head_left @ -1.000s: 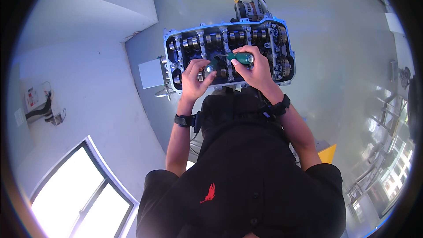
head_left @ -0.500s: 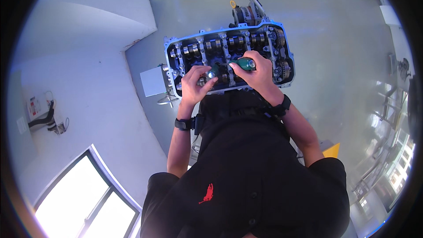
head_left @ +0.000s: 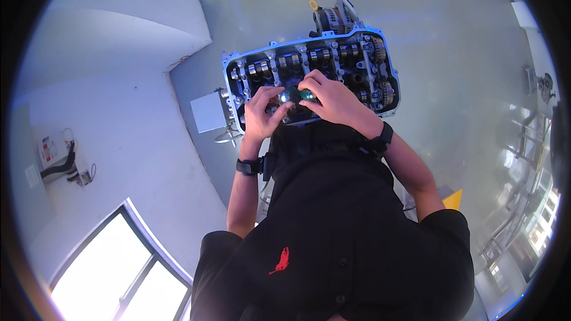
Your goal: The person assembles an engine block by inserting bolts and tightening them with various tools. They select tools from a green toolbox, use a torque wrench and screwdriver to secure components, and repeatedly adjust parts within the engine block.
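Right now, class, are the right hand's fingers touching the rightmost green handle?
Touching: the head view shows the fingers of the right hand closed on the green handle.

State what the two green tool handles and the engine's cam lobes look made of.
Left handle and right handle: probably glossy plastic, given smooth green colour and small highlights. Cam lobes: polished metal, likely steel, given their bright silvery glints.

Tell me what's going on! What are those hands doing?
A person's left hand holds a green handle, and the right hand holds a second green handle close beside it. Both are over an open engine. What the handles reach down below is hidden, so I can't tell.
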The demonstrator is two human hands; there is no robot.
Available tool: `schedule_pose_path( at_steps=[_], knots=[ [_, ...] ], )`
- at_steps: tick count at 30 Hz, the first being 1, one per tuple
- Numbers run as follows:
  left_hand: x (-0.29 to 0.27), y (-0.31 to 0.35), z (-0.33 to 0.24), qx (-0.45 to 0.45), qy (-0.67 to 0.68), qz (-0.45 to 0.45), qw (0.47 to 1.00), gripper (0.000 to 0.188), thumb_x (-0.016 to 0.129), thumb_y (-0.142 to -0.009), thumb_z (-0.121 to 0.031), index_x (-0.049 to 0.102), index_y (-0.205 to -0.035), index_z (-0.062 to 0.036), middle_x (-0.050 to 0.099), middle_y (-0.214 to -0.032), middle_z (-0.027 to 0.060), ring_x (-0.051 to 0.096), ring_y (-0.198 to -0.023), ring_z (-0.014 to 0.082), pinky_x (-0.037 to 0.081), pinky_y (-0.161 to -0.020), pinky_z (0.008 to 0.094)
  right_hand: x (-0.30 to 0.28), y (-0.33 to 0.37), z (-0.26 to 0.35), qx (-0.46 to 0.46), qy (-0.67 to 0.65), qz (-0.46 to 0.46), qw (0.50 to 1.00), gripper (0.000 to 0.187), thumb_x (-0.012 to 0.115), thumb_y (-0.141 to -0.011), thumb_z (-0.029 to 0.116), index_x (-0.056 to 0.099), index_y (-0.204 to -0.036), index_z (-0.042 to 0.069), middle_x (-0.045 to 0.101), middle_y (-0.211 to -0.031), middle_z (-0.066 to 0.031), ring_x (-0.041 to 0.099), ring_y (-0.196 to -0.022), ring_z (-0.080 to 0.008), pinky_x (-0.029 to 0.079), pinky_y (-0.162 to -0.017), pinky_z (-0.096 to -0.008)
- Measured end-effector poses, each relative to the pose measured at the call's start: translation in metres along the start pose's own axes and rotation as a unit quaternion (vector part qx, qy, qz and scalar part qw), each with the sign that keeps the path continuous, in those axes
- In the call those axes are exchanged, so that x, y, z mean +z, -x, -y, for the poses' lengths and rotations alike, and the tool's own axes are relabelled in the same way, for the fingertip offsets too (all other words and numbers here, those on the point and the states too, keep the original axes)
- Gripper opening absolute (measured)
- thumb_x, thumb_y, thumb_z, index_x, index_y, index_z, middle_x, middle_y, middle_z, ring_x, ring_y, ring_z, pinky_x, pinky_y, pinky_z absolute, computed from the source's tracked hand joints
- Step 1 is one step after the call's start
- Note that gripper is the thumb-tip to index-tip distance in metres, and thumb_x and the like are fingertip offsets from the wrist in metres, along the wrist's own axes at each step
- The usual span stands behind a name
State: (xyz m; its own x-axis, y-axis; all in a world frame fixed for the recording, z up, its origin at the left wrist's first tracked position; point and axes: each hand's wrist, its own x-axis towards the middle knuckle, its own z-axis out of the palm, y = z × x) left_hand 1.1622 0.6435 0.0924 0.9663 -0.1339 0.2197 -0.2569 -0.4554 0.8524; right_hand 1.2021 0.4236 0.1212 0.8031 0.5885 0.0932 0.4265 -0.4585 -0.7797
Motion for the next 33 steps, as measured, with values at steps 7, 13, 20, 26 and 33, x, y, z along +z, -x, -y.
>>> schedule_pose_path(
  at_steps=[7, 13, 20, 26, 33],
  knots=[
    [0.000, -0.015, -0.003, -0.013, 0.005, 0.010, 1.000, 0.030, 0.076, -0.082, -0.015, 0.063, -0.105, 0.0005, 0.066, -0.099, 0.0110, 0.064, -0.077, 0.0191, 0.051, -0.072, 0.0296, -0.003, -0.016, -0.001, -0.033, 0.026, -0.057, 0.997, 0.031, 0.071, -0.081, 0.010, 0.054, -0.107, 0.005, 0.062, -0.098, -0.0105, 0.064, -0.080, -0.0328, 0.053, -0.066, -0.0400],
    [-0.008, -0.031, -0.004, -0.030, 0.018, 0.068, 0.997, 0.030, 0.072, -0.084, -0.014, 0.063, -0.109, -0.0010, 0.067, -0.108, 0.0124, 0.065, -0.087, 0.0229, 0.051, -0.079, 0.0314, -0.029, -0.009, 0.025, -0.033, 0.016, -0.084, 0.996, 0.031, 0.072, -0.079, 0.010, 0.054, -0.105, 0.005, 0.061, -0.095, -0.0103, 0.065, -0.077, -0.0305, 0.053, -0.064, -0.0379],
    [-0.012, -0.011, -0.001, -0.044, 0.092, 0.079, 0.992, 0.034, 0.071, -0.080, -0.012, 0.066, -0.112, -0.0010, 0.067, -0.111, 0.0120, 0.064, -0.093, 0.0218, 0.050, -0.082, 0.0310, -0.039, -0.003, 0.017, -0.030, 0.013, -0.261, 0.965, 0.029, 0.075, -0.081, 0.012, 0.054, -0.099, 0.005, 0.056, -0.087, -0.0078, 0.062, -0.061, -0.0198, 0.050, -0.051, -0.0287],
    [-0.012, -0.007, -0.008, -0.038, 0.080, 0.082, 0.993, 0.036, 0.077, -0.073, -0.009, 0.069, -0.107, 0.0006, 0.068, -0.101, 0.0136, 0.066, -0.088, 0.0228, 0.053, -0.078, 0.0307, -0.019, -0.006, 0.012, -0.006, -0.022, -0.202, 0.979, 0.028, 0.075, -0.081, 0.015, 0.055, -0.097, 0.005, 0.055, -0.088, -0.0084, 0.063, -0.062, -0.0243, 0.053, -0.052, -0.0320],
    [-0.003, -0.008, -0.017, 0.024, -0.004, 0.071, 0.997, 0.038, 0.084, -0.069, -0.018, 0.066, -0.098, -0.0020, 0.069, -0.099, 0.0113, 0.068, -0.085, 0.0282, 0.055, -0.072, 0.0346, -0.005, -0.010, 0.006, -0.054, 0.000, -0.085, 0.995, 0.022, 0.073, -0.081, 0.012, 0.062, -0.100, 0.010, 0.056, -0.092, -0.0067, 0.063, -0.071, -0.0265, 0.051, -0.060, -0.0366]
  ],
)
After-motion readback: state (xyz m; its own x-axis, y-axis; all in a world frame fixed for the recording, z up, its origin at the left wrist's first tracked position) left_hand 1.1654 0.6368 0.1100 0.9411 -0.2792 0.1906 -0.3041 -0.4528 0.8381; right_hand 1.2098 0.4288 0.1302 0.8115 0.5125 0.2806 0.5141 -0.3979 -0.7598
